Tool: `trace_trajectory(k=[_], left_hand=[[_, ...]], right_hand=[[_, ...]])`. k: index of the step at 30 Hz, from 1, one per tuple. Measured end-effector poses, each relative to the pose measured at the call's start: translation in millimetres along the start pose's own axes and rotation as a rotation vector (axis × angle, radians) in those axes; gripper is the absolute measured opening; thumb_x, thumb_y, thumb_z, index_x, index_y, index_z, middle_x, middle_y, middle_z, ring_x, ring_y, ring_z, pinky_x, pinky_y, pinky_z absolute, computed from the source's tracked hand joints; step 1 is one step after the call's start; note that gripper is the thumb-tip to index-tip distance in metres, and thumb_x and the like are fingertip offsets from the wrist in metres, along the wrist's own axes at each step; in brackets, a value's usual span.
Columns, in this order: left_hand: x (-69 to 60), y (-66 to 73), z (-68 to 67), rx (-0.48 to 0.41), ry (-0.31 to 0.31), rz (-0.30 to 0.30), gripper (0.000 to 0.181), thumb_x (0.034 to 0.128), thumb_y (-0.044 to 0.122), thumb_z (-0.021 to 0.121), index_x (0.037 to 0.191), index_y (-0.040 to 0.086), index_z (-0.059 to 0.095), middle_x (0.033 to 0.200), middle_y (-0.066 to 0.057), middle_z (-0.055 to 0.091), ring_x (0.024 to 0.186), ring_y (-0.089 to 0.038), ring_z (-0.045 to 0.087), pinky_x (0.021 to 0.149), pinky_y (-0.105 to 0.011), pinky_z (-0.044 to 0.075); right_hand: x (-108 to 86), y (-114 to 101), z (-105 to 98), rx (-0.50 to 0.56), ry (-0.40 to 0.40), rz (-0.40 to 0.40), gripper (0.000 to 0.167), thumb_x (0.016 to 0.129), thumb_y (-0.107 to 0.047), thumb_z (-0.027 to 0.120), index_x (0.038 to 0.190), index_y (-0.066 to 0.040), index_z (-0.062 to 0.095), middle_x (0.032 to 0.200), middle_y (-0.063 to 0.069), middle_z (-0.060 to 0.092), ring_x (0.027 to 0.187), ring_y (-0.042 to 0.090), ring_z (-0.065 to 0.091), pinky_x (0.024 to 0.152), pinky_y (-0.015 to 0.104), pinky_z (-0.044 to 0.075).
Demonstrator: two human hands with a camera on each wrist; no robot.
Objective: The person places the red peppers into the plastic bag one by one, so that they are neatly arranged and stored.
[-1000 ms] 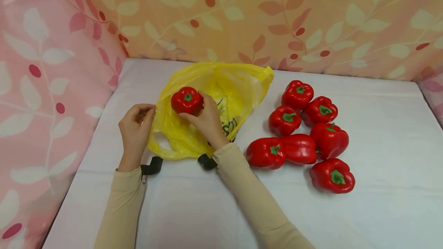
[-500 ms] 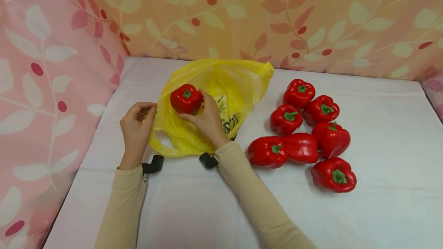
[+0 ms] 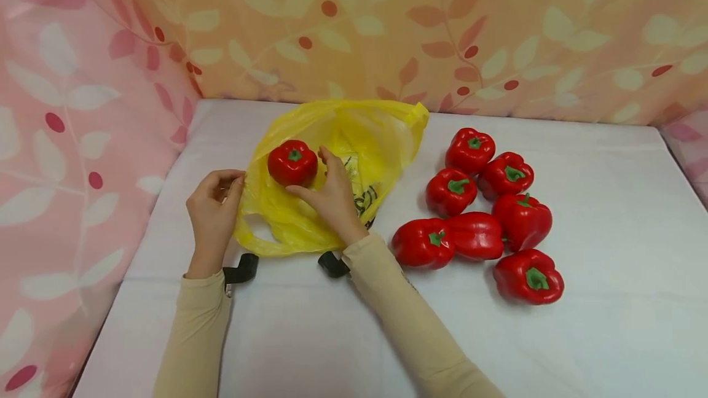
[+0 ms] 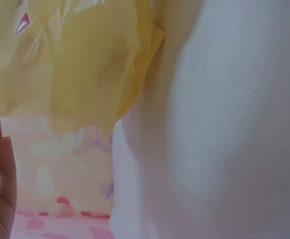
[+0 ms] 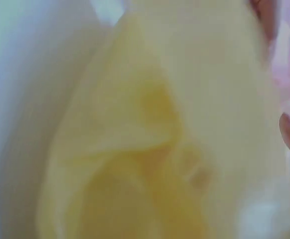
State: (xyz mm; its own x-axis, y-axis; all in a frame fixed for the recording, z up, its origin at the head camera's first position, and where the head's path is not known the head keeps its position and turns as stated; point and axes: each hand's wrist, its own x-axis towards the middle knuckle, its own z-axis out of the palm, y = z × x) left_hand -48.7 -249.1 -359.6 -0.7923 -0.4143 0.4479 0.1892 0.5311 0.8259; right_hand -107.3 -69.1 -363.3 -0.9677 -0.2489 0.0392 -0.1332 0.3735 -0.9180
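Note:
In the head view a yellow plastic bag (image 3: 387,134) lies with its mouth spread open, and one red pepper (image 3: 292,163) sits inside near its left side. My left hand (image 3: 214,214) pinches the bag's left edge between thumb and fingers; the left wrist view shows the yellow film (image 4: 95,64) beside the fingers (image 4: 4,169). Over the bag, just right of that pepper, my right hand (image 3: 334,198) has thumb and fingers spread apart, with a gap to the pepper. The right wrist view is blurred and filled mostly by the bag (image 5: 110,114).
Several red peppers with green stems, one of them (image 3: 531,276) nearest the front, lie in a group on the white tablecloth (image 3: 298,330) right of the bag. Black wrist-camera mounts stick out by both wrists. Leaf-patterned cloth (image 3: 365,48) hangs behind and at the left.
My right fingers have come away from the pepper in the bag, leaving a gap. My left hand keeps its pinch on the bag's edge. The head view has shifted slightly.

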Motion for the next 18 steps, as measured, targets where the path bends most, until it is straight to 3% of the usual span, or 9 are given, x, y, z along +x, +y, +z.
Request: trace_trajectory(k=[4, 12, 18], left_hand=[[0.2, 1.5, -2.0, 0.000, 0.004, -0.013, 0.011, 0.0854, -0.003, 0.065, 0.094, -0.009, 0.068, 0.087, -0.022, 0.066, 0.072, 0.001, 0.054, 0.066, -0.010, 0.044], [1.1, 2.0, -7.1, 0.041, 0.021, -0.063, 0.013, 0.0872, 0.001, 0.064, 0.096, -0.008, 0.068, 0.088, -0.019, 0.066, 0.071, 0.001, 0.055, 0.067, -0.009, 0.045], [3.3, 2.5, -2.4, 0.044, 0.013, -0.062, 0.014, 0.0874, 0.003, 0.065, 0.095, -0.007, 0.069, 0.082, 0.013, 0.064, 0.069, 0.002, 0.055, 0.066, -0.008, 0.046]], right_hand=[[-10.9, -10.7, -8.3, 0.008, -0.006, -0.012, 0.088, 0.076, -0.029, 0.080, 0.146, -0.009, 0.030, 0.144, 0.004, 0.039, 0.127, 0.022, 0.040, 0.102, 0.033, 0.040], [-44.8, -34.9, -33.0, -0.063, -0.066, -0.164, 0.083, 0.078, -0.026, 0.078, 0.145, -0.008, 0.032, 0.144, 0.004, 0.039, 0.126, 0.020, 0.040, 0.104, 0.032, 0.037], [-75.8, -38.6, -60.3, -0.008, -0.055, -0.197, 0.080, 0.078, -0.023, 0.079, 0.144, -0.012, 0.035, 0.144, 0.000, 0.040, 0.126, 0.013, 0.040, 0.102, 0.029, 0.040]])
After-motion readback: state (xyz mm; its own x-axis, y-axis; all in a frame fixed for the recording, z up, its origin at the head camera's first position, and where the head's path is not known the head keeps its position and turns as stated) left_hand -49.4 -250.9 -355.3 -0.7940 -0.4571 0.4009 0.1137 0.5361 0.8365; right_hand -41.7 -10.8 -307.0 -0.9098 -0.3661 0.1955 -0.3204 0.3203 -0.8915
